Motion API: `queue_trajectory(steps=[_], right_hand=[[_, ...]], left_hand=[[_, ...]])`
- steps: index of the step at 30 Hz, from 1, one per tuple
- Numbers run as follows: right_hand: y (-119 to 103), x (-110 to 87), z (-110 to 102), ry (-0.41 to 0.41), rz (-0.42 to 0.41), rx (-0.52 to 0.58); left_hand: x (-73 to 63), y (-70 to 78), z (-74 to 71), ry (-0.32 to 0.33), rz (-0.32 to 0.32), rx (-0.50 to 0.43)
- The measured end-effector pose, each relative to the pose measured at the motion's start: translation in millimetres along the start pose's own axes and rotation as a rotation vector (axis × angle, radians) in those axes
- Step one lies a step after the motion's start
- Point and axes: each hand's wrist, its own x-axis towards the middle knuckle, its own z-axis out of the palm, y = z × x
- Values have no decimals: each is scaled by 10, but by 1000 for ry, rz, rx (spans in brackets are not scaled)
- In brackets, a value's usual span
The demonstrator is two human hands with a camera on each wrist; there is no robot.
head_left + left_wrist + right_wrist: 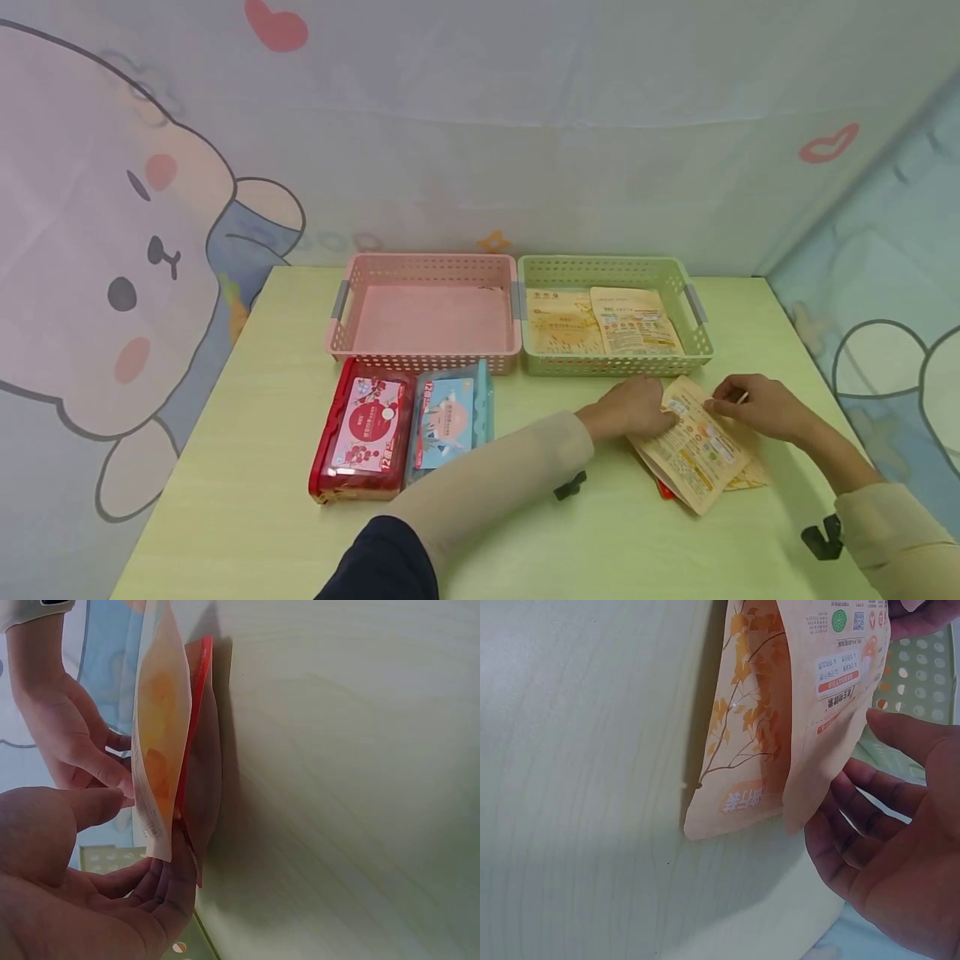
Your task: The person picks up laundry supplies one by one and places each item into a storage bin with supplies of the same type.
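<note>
left hand point(636, 408) and right hand point(768, 408), both holding edges of one upper pouch point(693, 457), we judge to keep it apart from the lower pouch point(752, 477).

The upper pouch point(693, 454) is tan with orange print; the lower pouch point(742, 735) carries an orange leaf pattern. The left basket point(423, 362) is pink, the right basket point(615, 365) green.

The left arm point(495, 463) bars the gap between boxes point(446, 423) and packets point(693, 454).
</note>
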Motion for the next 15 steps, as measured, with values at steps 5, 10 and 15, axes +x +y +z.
queue_trajectory(steps=[5,10,15], right_hand=[[21,-1,10,5,-26,-4],[60,9,30,12,-53,3],[78,-1,43,20,-78,16]], left_hand=[[-149,55,-108,11,-15,-16],[-183,69,-111,34,-27,1],[-169,52,-85,37,-17,-11]])
